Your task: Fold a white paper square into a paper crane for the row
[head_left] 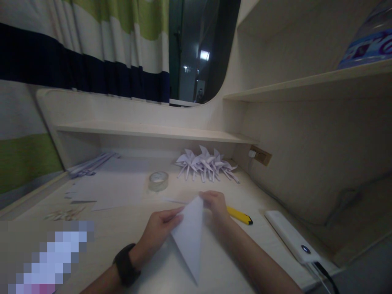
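Observation:
A folded white sheet of paper point(190, 237) stands in a tall pointed shape, its lower tip toward me. My left hand point(162, 224), with a dark band on the wrist, pinches its left edge between thumb and fingers. At the top corner, the fingers of my right hand point(216, 203) are closed on the same paper. A yellow utility knife point(240, 215) lies just right of my right hand, its far end hidden behind that hand. Beyond my hands sits a roll of clear tape point(158, 181).
Several white paper pinwheels point(204, 164) lie at the back. White sheets point(119, 183), rolled paper sticks point(94, 164) and a pile of small sticks point(65, 214) are on the left. A white device point(289, 234) with cables lies right. A bottle point(372, 47) stands on the upper shelf.

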{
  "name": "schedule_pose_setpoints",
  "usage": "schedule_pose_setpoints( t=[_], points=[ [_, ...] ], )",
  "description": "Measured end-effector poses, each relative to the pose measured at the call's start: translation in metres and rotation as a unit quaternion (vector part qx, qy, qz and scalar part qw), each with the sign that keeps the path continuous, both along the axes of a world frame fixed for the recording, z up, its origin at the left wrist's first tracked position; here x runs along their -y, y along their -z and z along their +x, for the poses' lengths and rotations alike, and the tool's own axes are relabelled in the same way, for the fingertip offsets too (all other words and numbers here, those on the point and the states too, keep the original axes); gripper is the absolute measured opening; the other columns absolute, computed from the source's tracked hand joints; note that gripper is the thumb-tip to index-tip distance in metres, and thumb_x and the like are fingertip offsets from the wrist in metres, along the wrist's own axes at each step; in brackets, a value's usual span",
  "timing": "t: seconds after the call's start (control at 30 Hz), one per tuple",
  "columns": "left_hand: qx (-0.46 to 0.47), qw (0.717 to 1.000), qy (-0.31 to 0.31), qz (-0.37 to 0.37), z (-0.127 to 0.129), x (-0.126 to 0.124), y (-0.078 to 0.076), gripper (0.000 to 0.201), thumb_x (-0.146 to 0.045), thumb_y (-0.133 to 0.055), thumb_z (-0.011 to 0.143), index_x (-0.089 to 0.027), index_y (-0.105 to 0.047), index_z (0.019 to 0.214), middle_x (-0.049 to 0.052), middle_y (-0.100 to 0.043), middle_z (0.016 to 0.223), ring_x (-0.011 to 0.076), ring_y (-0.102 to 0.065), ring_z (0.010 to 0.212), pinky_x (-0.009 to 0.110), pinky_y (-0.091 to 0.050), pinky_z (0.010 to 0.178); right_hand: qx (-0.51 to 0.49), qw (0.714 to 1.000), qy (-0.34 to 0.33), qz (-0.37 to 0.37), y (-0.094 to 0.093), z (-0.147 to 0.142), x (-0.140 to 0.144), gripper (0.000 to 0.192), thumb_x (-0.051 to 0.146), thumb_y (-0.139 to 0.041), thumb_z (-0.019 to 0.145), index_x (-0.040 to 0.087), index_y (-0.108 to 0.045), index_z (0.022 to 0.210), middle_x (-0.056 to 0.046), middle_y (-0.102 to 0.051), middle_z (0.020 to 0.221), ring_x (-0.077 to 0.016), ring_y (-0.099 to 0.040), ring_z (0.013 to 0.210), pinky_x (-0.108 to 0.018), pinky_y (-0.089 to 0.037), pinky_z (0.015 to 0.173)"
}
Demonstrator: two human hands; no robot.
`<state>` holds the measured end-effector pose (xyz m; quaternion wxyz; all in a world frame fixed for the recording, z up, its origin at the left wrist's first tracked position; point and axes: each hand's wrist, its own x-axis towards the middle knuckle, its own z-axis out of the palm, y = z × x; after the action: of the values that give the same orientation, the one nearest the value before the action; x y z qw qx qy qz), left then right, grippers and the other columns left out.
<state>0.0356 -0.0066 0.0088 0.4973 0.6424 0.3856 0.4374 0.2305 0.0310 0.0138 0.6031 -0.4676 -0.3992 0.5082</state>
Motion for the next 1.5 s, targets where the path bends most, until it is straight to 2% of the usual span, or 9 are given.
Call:
schedule_pose_setpoints(
  t=[0.13,0.3,0.43,0.57,0.7,0.87,0.97,1.1,1.5],
  points=[
    [0.011,1.000,0.011,0.000,0.002,0.001,0.000,0.036,-0.041,-0.064,0.079,-0.021,-0.071,0.108,0.007,-0.071,0.105,0.0270,-0.068,0.091,0.037,-0.053,0.081,-0.011,0.999,0.039,0.003,0.004,-0.003,0.000,0.022,0.033,-0.076,0.057,0.015,-0.065,0.052,-0.001,-0.059,0.048,-0.0129,-0.052,0.045,-0.026,-0.040,0.047],
    [0.017,1.000,0.011,-0.019,0.003,0.003,-0.002,0.037,-0.042,-0.067,0.076,-0.019,-0.072,0.104,0.009,-0.072,0.103,0.0280,-0.067,0.092,0.038,-0.052,0.084,-0.021,0.997,0.073,0.008,0.002,0.013,-0.010,0.026,0.041,-0.074,0.059,0.016,-0.065,0.057,-0.002,-0.064,0.056,-0.0135,-0.056,0.050,-0.026,-0.044,0.051],
    [0.037,0.999,-0.017,-0.032,-0.001,0.001,0.000,0.038,-0.043,-0.068,0.075,-0.019,-0.072,0.104,0.009,-0.074,0.099,0.0278,-0.068,0.089,0.038,-0.053,0.081,-0.011,1.000,0.018,-0.011,-0.003,0.018,-0.009,0.036,0.049,-0.075,0.060,0.014,-0.067,0.061,-0.007,-0.067,0.061,-0.0150,-0.059,0.052,-0.026,-0.044,0.049],
    [0.056,0.998,-0.014,-0.022,-0.002,0.000,0.000,0.037,-0.041,-0.065,0.078,-0.019,-0.071,0.107,0.008,-0.072,0.104,0.0276,-0.066,0.094,0.038,-0.051,0.085,0.023,0.998,-0.062,-0.011,0.000,0.003,0.000,0.039,0.049,-0.078,0.058,0.012,-0.069,0.060,-0.007,-0.066,0.059,-0.0151,-0.058,0.050,-0.026,-0.044,0.049],
    [0.043,0.999,-0.003,-0.025,0.000,0.003,-0.001,0.036,-0.040,-0.065,0.079,-0.019,-0.071,0.108,0.008,-0.072,0.104,0.0273,-0.067,0.092,0.037,-0.052,0.082,0.017,0.999,-0.027,-0.003,0.005,-0.003,0.001,0.031,0.041,-0.081,0.055,0.012,-0.068,0.058,-0.006,-0.065,0.056,-0.0165,-0.059,0.051,-0.027,-0.045,0.051],
    [0.042,0.998,-0.001,-0.038,0.002,0.005,-0.001,0.036,-0.039,-0.066,0.078,-0.018,-0.071,0.107,0.009,-0.073,0.101,0.0279,-0.067,0.092,0.038,-0.051,0.084,-0.002,0.999,0.035,0.013,0.003,0.013,-0.009,0.031,0.044,-0.077,0.059,0.016,-0.064,0.059,-0.003,-0.066,0.061,-0.0133,-0.058,0.055,-0.025,-0.047,0.057],
    [0.059,0.997,-0.018,-0.049,0.002,0.004,-0.001,0.037,-0.039,-0.067,0.076,-0.017,-0.072,0.106,0.009,-0.073,0.101,0.0278,-0.067,0.093,0.038,-0.050,0.085,0.013,1.000,-0.009,-0.005,0.001,0.017,-0.009,0.035,0.048,-0.076,0.061,0.014,-0.066,0.064,-0.006,-0.068,0.066,-0.0141,-0.060,0.056,-0.025,-0.047,0.055],
    [0.071,0.996,-0.028,-0.051,0.002,0.004,-0.001,0.038,-0.038,-0.068,0.075,-0.017,-0.071,0.107,0.009,-0.073,0.100,0.0274,-0.067,0.092,0.037,-0.051,0.083,0.053,0.994,-0.084,-0.037,0.002,0.009,-0.004,0.039,0.046,-0.080,0.055,0.010,-0.065,0.056,-0.006,-0.063,0.054,-0.0139,-0.056,0.045,-0.025,-0.043,0.046],
    [0.083,0.993,-0.051,-0.065,0.000,0.001,-0.001,0.042,-0.040,-0.070,0.071,-0.015,-0.072,0.105,0.009,-0.074,0.098,0.0284,-0.067,0.088,0.037,-0.052,0.079,0.083,0.995,-0.046,-0.017,0.008,-0.006,0.001,0.046,0.056,-0.077,0.054,0.014,-0.059,0.052,0.001,-0.055,0.046,-0.0092,-0.048,0.041,-0.022,-0.037,0.044]
  ],
)
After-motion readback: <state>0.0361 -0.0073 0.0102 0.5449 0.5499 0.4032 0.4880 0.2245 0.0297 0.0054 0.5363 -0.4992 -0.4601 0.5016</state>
